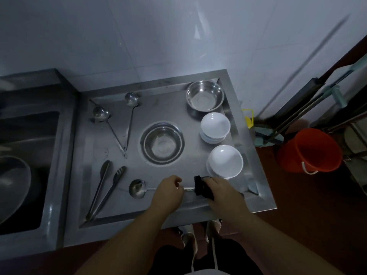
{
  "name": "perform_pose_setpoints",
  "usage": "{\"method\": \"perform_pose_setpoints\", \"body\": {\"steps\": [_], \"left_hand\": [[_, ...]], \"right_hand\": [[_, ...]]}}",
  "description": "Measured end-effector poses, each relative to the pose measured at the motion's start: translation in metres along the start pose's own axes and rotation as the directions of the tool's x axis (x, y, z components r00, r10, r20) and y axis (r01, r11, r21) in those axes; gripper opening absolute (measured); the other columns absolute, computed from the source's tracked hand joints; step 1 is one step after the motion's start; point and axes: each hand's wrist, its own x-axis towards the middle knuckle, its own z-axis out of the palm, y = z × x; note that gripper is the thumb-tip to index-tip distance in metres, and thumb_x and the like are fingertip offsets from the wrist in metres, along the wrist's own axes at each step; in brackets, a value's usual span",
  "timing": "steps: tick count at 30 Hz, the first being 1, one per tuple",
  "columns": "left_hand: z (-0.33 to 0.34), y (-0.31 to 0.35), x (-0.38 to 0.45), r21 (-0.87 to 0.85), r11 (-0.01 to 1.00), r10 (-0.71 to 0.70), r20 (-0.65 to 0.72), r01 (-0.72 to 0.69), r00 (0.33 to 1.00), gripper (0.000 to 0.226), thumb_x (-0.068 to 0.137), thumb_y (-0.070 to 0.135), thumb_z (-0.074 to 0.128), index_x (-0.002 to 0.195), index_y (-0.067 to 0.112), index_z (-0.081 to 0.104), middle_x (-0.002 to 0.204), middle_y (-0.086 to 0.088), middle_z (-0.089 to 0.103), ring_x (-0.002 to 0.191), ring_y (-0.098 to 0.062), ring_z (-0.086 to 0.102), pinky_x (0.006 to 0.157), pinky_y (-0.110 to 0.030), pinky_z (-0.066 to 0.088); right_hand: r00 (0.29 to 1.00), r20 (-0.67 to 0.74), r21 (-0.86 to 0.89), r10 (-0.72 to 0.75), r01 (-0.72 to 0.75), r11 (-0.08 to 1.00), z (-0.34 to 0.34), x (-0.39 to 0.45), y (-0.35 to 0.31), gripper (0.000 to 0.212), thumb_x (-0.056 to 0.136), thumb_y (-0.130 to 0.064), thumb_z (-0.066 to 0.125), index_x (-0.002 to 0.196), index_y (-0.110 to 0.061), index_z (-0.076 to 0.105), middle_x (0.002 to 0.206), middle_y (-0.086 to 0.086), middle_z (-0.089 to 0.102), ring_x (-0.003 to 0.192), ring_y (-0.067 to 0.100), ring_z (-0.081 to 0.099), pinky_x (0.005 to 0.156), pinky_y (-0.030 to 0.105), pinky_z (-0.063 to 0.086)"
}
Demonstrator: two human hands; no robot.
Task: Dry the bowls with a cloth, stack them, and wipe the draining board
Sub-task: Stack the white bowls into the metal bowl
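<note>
The board is dull grey steel with no pattern, and the sink beside it has the same grey, darker inside. The two steel bowls are shiny silver. The two stacks of bowls are plain white. The ladles and the tongs are silver-grey. The cloth is black. The wall has pale blue-white tiles with thin lines between them. The bucket is orange-red with a white handle. The floor is dark red-brown. Near the board's far right corner a small yellow thing shows.
</note>
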Motion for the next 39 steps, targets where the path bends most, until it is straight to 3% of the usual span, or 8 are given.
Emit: {"method": "perform_pose_setpoints", "body": {"steps": [10,16,21,29,33,35,37,39], "left_hand": [[0.013,-0.055,-0.017,0.18,0.983,-0.047,0.115,0.025,0.992,0.044,0.098,0.025,0.058,0.142,0.023,0.059,0.142,-0.004,0.057,0.126,-0.023,0.06,0.106,-0.038,0.05],[0.013,-0.053,-0.016,0.227,0.973,0.001,0.139,-0.033,0.99,0.047,0.098,0.025,0.057,0.145,0.022,0.057,0.146,-0.005,0.055,0.13,-0.024,0.058,0.107,-0.039,0.05],[0.003,-0.037,-0.013,0.286,0.951,0.08,0.14,-0.117,0.987,0.042,0.098,0.023,0.055,0.14,0.022,0.058,0.138,-0.005,0.055,0.121,-0.026,0.058,0.097,-0.039,0.051],[-0.006,-0.01,0.002,0.268,0.951,0.121,0.139,-0.155,0.983,0.04,0.1,0.022,0.056,0.141,0.019,0.059,0.136,-0.008,0.057,0.12,-0.025,0.06,0.098,-0.035,0.049],[-0.004,0.01,0.013,0.201,0.966,0.14,0.115,-0.161,0.983,0.035,0.105,0.028,0.054,0.137,0.016,0.062,0.13,-0.008,0.063,0.112,-0.023,0.063,0.09,-0.03,0.047],[-0.001,0.023,0.018,0.135,0.979,0.139,0.098,-0.151,0.985,0.03,0.106,0.031,0.053,0.128,0.015,0.066,0.121,-0.007,0.068,0.102,-0.02,0.064,0.088,-0.032,0.05],[0.004,0.035,0.023,0.062,0.99,0.119,0.091,-0.125,0.989,0.027,0.107,0.035,0.05,0.118,0.018,0.067,0.113,-0.004,0.07,0.094,-0.017,0.062,0.084,-0.034,0.049],[0.012,0.047,0.029,-0.016,0.997,0.077,0.096,-0.075,0.992,0.026,0.108,0.041,0.046,0.113,0.023,0.065,0.108,-0.001,0.07,0.093,-0.016,0.063,0.086,-0.036,0.05]], "right_hand": [[0.969,0.248,-0.286,0.005,0.068,0.956,0.082,0.015,0.014,0.062,0.092,-0.022,0.059,0.153,-0.023,0.046,0.148,0.0,0.053,0.134,0.026,0.047,0.106,0.041,0.045],[0.96,0.27,-0.317,0.073,0.017,0.948,0.082,0.007,0.008,0.079,0.084,-0.05,0.057,0.158,-0.032,0.038,0.163,-0.006,0.041,0.152,0.025,0.033,0.123,0.051,0.024],[0.981,0.181,-0.266,0.066,-0.015,0.964,0.055,0.004,0.005,0.067,0.096,-0.061,0.048,0.157,-0.036,0.039,0.163,-0.011,0.042,0.151,0.019,0.035,0.119,0.044,0.03],[0.969,0.154,-0.305,0.195,-0.141,0.942,0.007,-0.012,0.03,0.05,0.103,-0.049,0.045,0.146,-0.025,0.055,0.148,-0.002,0.059,0.136,0.024,0.051,0.107,0.04,0.046],[0.926,0.156,-0.192,0.343,-0.312,0.931,-0.017,-0.014,0.061,0.048,0.109,-0.038,0.041,0.153,-0.023,0.049,0.153,0.003,0.056,0.138,0.027,0.052,0.109,0.041,0.046],[0.898,0.127,-0.102,0.421,-0.41,0.906,-0.03,-0.007,0.077,0.041,0.111,-0.033,0.036,0.145,-0.02,0.055,0.145,0.009,0.062,0.131,0.03,0.057,0.106,0.041,0.048],[0.871,0.098,0.046,0.481,-0.487,0.872,-0.042,0.003,0.091,0.038,0.112,-0.032,0.032,0.132,-0.017,0.061,0.134,0.013,0.066,0.12,0.031,0.061,0.1,0.04,0.05],[0.845,0.111,0.282,0.524,-0.532,0.798,-0.052,0.015,0.101,0.042,0.112,-0.039,0.031,0.135,-0.019,0.06,0.137,0.013,0.064,0.121,0.031,0.06,0.1,0.039,0.047]]}}
